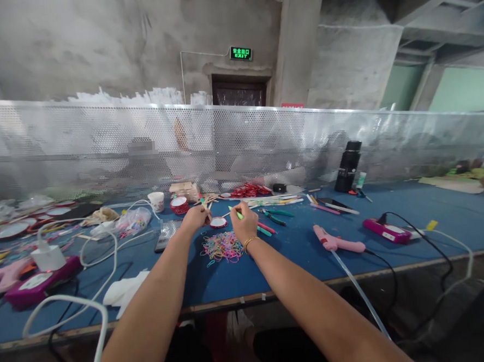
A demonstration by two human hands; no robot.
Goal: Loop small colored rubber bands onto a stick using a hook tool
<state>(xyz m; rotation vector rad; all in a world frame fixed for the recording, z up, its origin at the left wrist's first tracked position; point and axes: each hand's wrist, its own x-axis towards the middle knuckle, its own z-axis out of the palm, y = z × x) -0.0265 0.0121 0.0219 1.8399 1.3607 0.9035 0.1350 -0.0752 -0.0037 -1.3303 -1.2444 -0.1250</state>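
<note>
Fingers of your right hand (247, 223) are curled closed around a green pen (238, 214). Those of your left hand (195, 219) are bent, with the tips drawn close together; whether they grip anything small, you cannot confirm from this view. One red-rimmed white disc (219, 222) lies between the two sets of fingers, next to the left fingertips; contact cannot be determined. On your near side of the fingers, a loose heap of multicolored loops (223, 246) rests on the blue table (301, 275).

Left of your left fingers is a phone (166, 236), partly behind your forearm; beyond them stand a stack of discs (179, 205) and, farther left, a paper cup (156, 201). Right of your right fingers lie red and green pens (266, 228), with pliers (273, 216) just past them. Farther right of those fingers, you have a pink glue gun (336, 243) and a purple box (386, 231); a black bottle (348, 168) stands beyond, toward the perforated screen (260, 147).
</note>
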